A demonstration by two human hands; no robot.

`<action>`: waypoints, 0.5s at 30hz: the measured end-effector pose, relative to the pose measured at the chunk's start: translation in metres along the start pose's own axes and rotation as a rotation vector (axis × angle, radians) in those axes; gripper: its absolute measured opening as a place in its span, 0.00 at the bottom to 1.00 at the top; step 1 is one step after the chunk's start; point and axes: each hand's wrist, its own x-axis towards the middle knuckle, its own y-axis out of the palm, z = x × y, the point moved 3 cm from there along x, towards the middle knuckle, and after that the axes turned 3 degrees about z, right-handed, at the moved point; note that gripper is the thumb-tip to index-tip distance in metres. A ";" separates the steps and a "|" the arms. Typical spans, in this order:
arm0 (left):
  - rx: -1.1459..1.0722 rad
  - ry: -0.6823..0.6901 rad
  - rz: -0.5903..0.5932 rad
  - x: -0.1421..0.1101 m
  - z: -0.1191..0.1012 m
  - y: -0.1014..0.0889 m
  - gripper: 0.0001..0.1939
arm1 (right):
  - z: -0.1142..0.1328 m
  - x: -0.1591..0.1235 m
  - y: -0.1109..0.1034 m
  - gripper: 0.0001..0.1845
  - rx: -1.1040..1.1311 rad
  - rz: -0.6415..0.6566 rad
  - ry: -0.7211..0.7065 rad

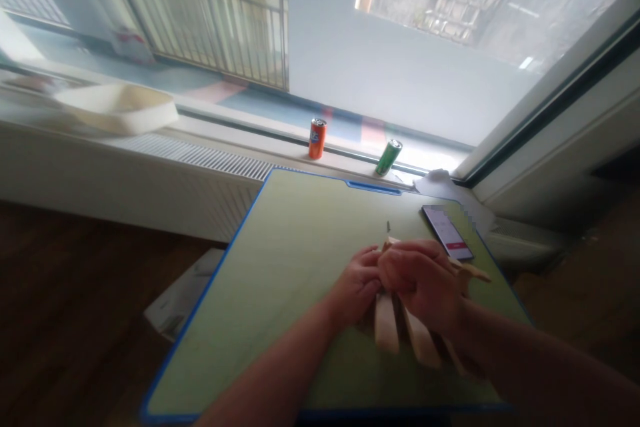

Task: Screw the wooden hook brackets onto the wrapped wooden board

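Observation:
A small slatted wooden piece (387, 327) of pale wood rests on the table in front of me, with parallel slats pointing toward me and another wooden part sticking out to the right. My left hand (356, 285) is closed on its left side, the thumb lying along a slat. Just above the wood, my right hand (423, 280) is curled into a fist beside the left fingers. Whatever that fist may hold is hidden. Beyond the hands lies a small dark, thin object (388, 227), perhaps a screw.
The pale green table (260, 293) has a blue rim. A phone (447, 232) lies at the right. An orange can (317, 139) and a green can (389, 157) stand on the windowsill, with a cream basin (120, 110) farther left. A white box (185, 293) is on the floor.

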 end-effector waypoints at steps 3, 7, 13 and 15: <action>0.041 0.034 -0.018 -0.001 -0.003 -0.004 0.15 | -0.001 0.000 0.000 0.19 -0.007 0.009 0.025; 0.074 0.061 -0.040 0.000 -0.006 -0.006 0.15 | 0.005 0.001 -0.001 0.17 -0.069 0.120 0.041; 0.084 0.078 -0.056 0.002 -0.006 -0.006 0.16 | 0.016 -0.003 -0.008 0.15 -0.470 0.639 -0.130; 0.087 0.063 -0.054 0.003 -0.005 -0.006 0.15 | 0.011 -0.005 -0.012 0.16 -0.431 0.722 -0.132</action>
